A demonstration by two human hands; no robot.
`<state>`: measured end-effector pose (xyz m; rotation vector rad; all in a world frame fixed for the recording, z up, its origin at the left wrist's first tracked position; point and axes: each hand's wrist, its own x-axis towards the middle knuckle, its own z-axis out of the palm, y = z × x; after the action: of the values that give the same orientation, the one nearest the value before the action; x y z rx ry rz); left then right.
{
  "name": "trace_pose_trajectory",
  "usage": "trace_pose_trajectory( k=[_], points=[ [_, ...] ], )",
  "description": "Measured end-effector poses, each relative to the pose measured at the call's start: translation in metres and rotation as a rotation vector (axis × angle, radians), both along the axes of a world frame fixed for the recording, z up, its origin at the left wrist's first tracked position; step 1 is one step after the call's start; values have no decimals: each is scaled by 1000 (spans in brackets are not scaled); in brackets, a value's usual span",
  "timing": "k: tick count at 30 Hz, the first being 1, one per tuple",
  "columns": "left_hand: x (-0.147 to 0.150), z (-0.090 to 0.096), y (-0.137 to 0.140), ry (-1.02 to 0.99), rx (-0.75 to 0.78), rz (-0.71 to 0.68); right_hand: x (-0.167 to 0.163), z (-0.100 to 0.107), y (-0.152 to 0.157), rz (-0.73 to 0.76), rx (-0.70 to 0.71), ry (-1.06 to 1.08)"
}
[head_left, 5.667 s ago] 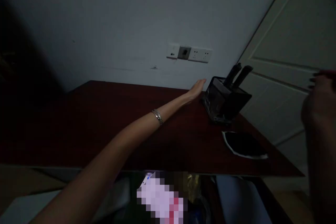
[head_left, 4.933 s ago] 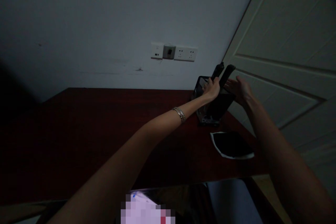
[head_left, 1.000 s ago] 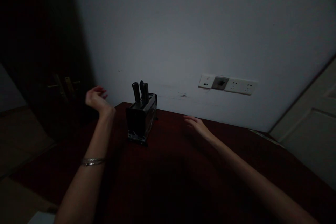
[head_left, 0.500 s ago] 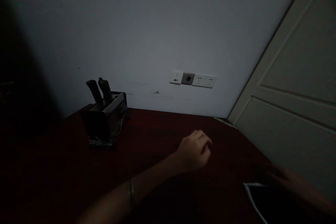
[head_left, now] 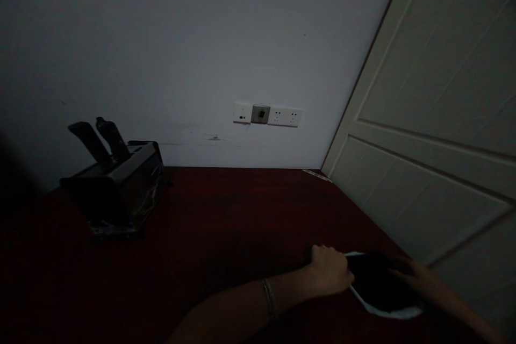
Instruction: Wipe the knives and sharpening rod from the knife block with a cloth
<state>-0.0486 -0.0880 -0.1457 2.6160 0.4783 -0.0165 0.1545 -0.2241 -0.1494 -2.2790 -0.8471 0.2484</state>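
Note:
A dark, flat-looking item with a white edge (head_left: 381, 285) lies at the lower right, too dim to tell its exact kind. My left hand (head_left: 331, 271), with a bracelet on its wrist, is closed on the item's left edge, fingers curled. At the item's right side my right hand (head_left: 417, 275) grips it, its fingertips partly lost in shadow.
A dark holder (head_left: 137, 183) with several slots stands on the red-brown tabletop (head_left: 234, 199) at the left, black handles (head_left: 113, 137) rising from it. Sockets (head_left: 284, 116) sit on the wall behind. A pale panelled door (head_left: 423, 172) borders the right side.
My left hand has moved right and down, from above the table to the white-edged item. More of that item now shows, with my right hand still at it. The view has turned right.

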Motion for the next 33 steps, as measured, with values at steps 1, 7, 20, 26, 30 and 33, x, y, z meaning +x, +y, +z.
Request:
trace_pose_trajectory(
  k=[1, 7, 20, 26, 30, 33],
  points=[
    [1, 2, 0, 15, -17, 12, 3, -3, 1, 42, -14, 67],
    [-24, 18, 30, -106, -164, 202, -10, 0, 17, 200, -23, 425],
    [-245, 30, 161, -694, -516, 708, -241, 49, 181, 536, 113, 856],
    [-396, 33, 163, -606, -79, 804, -362, 16, 245, 857, 146, 834],
    [-473, 29, 159, -404, -20, 954, -432, 4, 262, 1044, 85, 731],
    [-511, 24, 155, -276, 0, 1023, -467, 1, 266, 1146, 23, 523]
  ],
)
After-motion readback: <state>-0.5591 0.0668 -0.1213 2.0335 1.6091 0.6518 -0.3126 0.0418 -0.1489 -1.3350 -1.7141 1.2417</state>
